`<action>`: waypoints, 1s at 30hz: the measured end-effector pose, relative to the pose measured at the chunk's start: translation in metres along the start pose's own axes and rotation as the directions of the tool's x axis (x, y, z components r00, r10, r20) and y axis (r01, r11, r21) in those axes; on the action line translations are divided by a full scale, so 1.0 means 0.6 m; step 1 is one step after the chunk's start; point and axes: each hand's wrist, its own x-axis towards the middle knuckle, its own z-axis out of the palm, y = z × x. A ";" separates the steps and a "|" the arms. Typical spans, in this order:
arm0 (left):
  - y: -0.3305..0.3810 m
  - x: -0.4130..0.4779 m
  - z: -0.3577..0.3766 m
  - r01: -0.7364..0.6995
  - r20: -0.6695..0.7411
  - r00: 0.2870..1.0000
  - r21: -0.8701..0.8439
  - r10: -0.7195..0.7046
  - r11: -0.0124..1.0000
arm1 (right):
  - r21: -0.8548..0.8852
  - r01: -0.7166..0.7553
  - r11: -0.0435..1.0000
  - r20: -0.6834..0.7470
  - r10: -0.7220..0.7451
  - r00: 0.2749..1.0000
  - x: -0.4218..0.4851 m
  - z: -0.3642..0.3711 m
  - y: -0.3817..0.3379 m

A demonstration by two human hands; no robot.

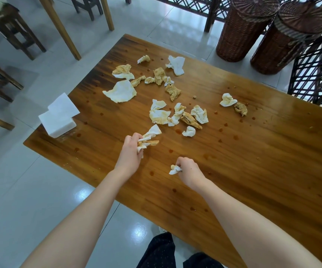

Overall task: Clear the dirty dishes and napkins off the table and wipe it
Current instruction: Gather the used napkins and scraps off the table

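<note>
1. Dirty napkins (177, 115) lie crumpled on the wooden table (262, 180), the nearest cluster just beyond our two hands.
2. Our left hand (130, 151) has its fingers curled round a bunch of stained napkins (150, 137), which sticks out past the fingers toward that cluster.
3. Our right hand (188, 170) pinches one small napkin wad (175, 169) at its left side, between the two hands. We cannot tell whether the wad touches the wood.
4. A small white ball of napkin (189, 131) sits alone ahead of our right hand, nearer to us than the cluster.
5. A farther group of napkins (157, 78) lies well beyond the left hand, some flat and white, some twisted and brown.
6. Two more napkins (232, 104) lie close together ahead and to the right of the right hand.
7. Brown sauce spots (151, 173) dot the wood around and between both hands.
8. A stack of clean white napkins (59, 122) stands at the table's edge, left of the left hand.
9. Two wicker baskets (241, 35) stand on the floor far beyond the right hand.
</note>
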 end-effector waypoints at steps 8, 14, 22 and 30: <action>0.005 0.001 0.006 -0.006 0.011 1.000 0.006 0.006 1.000 | -0.014 0.057 0.998 -0.043 -0.058 0.997 -0.013 0.008 0.010; 0.002 -0.002 0.022 -0.018 0.031 0.999 0.017 0.017 1.000 | -0.080 0.062 0.995 -0.064 -0.067 0.996 -0.019 0.011 0.013; -0.001 -0.012 0.039 -0.018 0.051 0.999 0.022 0.017 1.000 | -0.196 0.135 0.971 -0.057 -0.149 0.987 -0.015 0.019 0.003; -0.003 -0.018 0.052 -0.025 0.062 0.998 0.025 0.023 0.999 | -0.131 0.099 0.986 -0.059 -0.108 0.992 -0.012 0.025 0.003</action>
